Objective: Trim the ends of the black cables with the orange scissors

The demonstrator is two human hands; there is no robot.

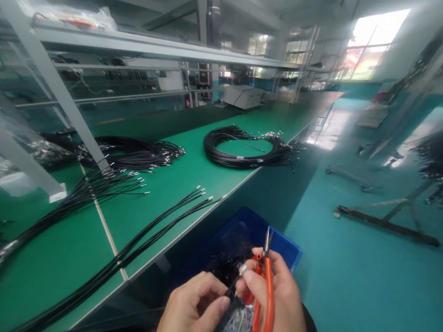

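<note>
My left hand is closed, thumb and fingers pinching a thin black cable. My right hand grips a pair of scissors with orange handles, its short pointed blades facing up and away from me. The thumb and forefinger of that hand also pinch a small whitish tip at the cable's end. Below both hands stands a blue bin with black pieces and clear or pale scraps in it.
A green-topped workbench runs along my left. On it lie a coil of black cables, loose cables and another bundle. A white shelf frame rises from the bench. At right, cables hang over a stand.
</note>
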